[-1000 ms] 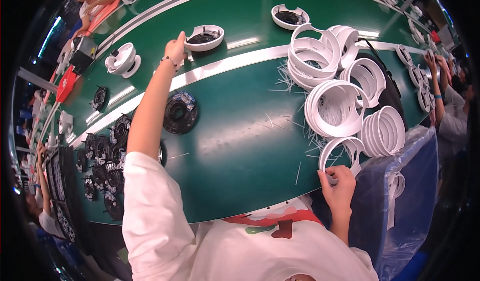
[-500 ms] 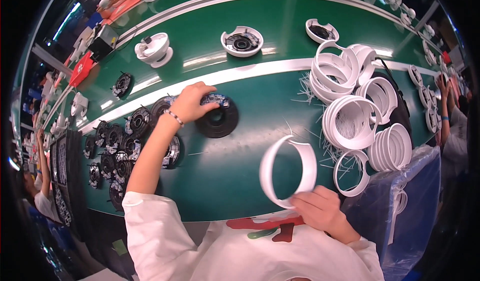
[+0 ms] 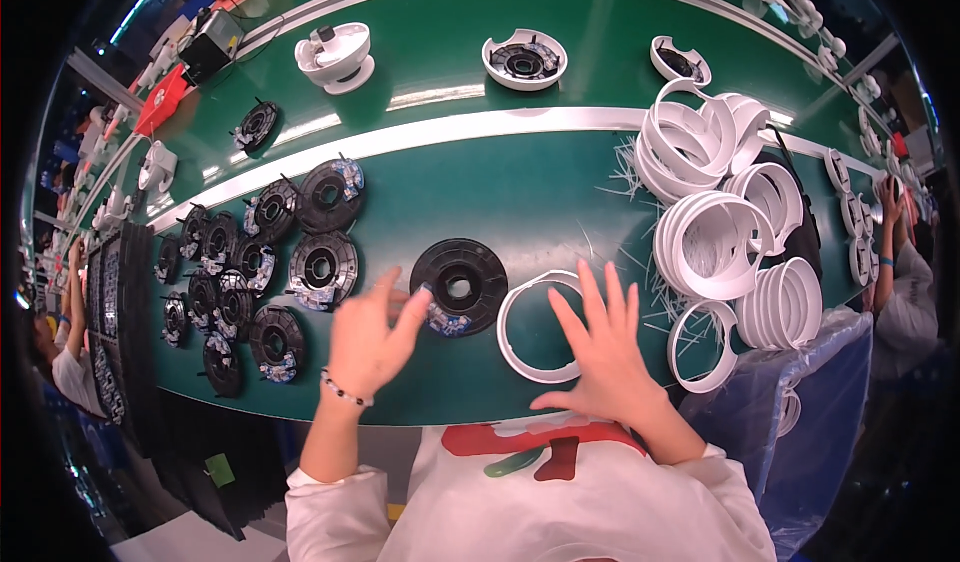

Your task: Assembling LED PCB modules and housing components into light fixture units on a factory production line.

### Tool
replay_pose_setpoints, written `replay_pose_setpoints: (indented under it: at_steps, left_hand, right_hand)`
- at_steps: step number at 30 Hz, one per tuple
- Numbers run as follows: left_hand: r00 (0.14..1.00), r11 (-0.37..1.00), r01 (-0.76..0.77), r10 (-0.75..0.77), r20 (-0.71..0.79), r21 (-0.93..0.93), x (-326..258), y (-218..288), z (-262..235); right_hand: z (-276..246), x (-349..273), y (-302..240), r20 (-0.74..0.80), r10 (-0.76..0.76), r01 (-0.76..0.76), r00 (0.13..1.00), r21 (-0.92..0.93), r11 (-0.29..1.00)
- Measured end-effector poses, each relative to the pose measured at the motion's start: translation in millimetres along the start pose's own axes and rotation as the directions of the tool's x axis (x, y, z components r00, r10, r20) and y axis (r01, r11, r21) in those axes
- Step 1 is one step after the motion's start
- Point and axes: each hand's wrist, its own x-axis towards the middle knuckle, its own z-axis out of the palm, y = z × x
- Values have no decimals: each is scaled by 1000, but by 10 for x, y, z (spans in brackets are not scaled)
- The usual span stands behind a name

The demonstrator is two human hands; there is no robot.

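Note:
A black round disc (image 3: 460, 284) with a centre hole lies flat on the green table (image 3: 500, 192) in front of me. My left hand (image 3: 372, 340), with a bead bracelet on the wrist, reaches to the disc's lower left edge and touches it with its fingertips. A white plastic ring (image 3: 528, 328) lies flat just right of the disc. My right hand (image 3: 602, 350) rests beside and partly over the ring's right side, fingers spread and pressing down.
Stacks of white rings (image 3: 712, 232) stand at the right above a blue plastic bag (image 3: 800, 402). Several black discs (image 3: 262, 282) cluster at the left. White round housings (image 3: 524, 59) sit beyond a silver strip (image 3: 450, 132). Co-workers (image 3: 905, 272) work at both sides.
My left hand drew the black disc nearer to me. My right hand brought a white ring from the right pile, carried it upright, and laid it flat beside the disc.

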Motion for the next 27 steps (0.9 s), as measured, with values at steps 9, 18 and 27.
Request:
replay_pose_setpoints:
  at_steps: [9,18,27]
  left_hand:
    - [883,868,-467,466,43,171,540,-153,193]
    - [958,424,-288,136,-255,-858,539,-161,540]
    - [883,373,-327,448,-140,-868,204,89,978]
  right_hand:
    - [161,128,-27,43,159,-157,986,-52,986]
    - [244,208,171,-172,393,224,904,970,-93]
    - [415,481,61,-459,355,271,814,842,466]
